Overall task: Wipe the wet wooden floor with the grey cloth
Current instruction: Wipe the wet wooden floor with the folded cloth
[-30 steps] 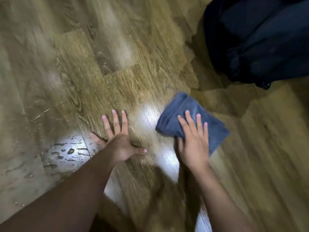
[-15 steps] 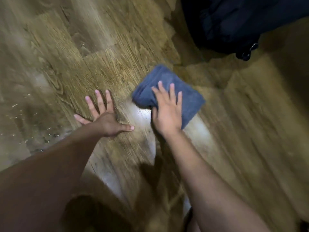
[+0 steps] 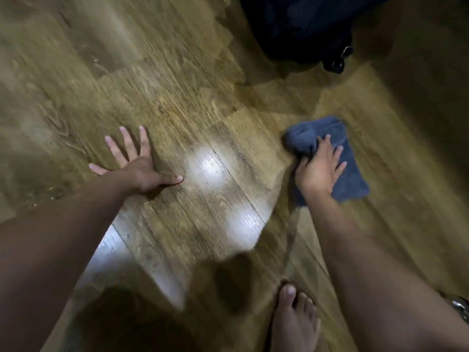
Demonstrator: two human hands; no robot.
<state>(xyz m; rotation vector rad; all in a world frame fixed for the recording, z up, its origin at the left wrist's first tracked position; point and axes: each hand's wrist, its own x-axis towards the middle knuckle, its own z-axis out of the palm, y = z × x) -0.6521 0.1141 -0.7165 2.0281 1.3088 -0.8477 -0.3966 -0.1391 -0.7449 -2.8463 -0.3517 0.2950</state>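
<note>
Open wooden plank floor (image 3: 198, 118) from nine through twelve o'clock. Blocked at one o'clock by a dark navy fabric bag (image 3: 299, 26). Bare foot (image 3: 294, 321) planted at five o'clock. Braced left hand (image 3: 137, 166) at nine o'clock.

The left hand (image 3: 138, 165) lies flat with fingers spread (thumb out to the side); the right hand (image 3: 320, 168) presses down, fingers nearly straight.
</note>
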